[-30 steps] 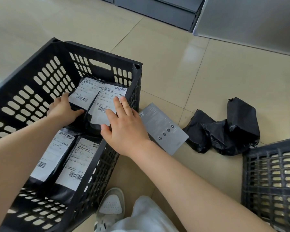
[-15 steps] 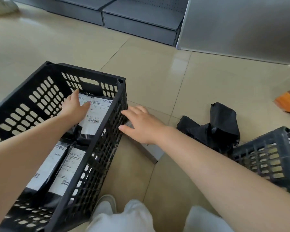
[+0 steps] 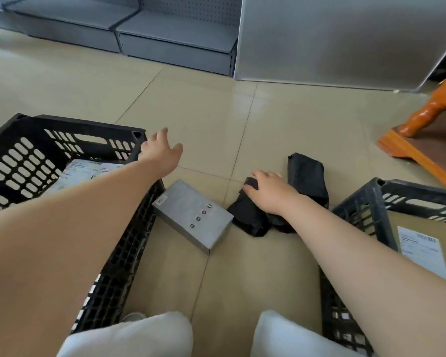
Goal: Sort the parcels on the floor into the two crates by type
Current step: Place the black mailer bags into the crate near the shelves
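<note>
Reaching for next parcel | right hand (image 3: 273, 193) rests on black bag (image 3: 247, 217) on floor, grip not closed (fingers curling) | left hand (image 3: 160, 153) open, empty, beside left crate (image 3: 137, 215) | next: grasp firmly, lift toward left crate

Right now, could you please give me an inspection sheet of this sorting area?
Surface: beige tiled floor.
Job's things: left crate holds labelled black parcels; right crate holds a labelled brown parcel; grey box and black bags lie on the floor between them.
Clutter: nothing seen.
Hands: left hand open above the floor; right hand on a black bag, grip unclear.
Cables: nothing seen.
Surroundings: grey shelving, orange wooden furniture.
</note>
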`<state>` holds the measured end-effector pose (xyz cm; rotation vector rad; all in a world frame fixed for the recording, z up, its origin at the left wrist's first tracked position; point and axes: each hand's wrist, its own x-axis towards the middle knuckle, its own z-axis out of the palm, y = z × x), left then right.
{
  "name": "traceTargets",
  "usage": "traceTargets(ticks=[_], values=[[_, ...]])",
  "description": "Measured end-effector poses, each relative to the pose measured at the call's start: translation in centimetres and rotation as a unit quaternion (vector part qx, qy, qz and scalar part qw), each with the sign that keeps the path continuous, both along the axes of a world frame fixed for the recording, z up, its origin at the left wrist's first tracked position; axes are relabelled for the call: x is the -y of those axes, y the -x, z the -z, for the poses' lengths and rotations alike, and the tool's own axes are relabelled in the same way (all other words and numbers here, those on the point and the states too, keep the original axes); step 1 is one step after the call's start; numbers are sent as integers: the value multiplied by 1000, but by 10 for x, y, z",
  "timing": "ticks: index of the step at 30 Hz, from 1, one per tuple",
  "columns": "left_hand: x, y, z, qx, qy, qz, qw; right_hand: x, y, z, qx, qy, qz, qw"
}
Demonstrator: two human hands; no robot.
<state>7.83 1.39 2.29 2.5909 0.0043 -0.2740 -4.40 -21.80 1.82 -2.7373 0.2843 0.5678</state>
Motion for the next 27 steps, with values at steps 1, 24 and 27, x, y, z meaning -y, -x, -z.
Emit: traceTargets(ticks=[1,24,27], values=[[9,5,3,-3,-5,12,1000,6,2,5,-6,11,1,1000],[82,10,147,-135,-129,179,966,106,3,154,-31,76,124,989],[76,12,162,-157,-124,181,963,111,0,165,-41,94,122,987]])
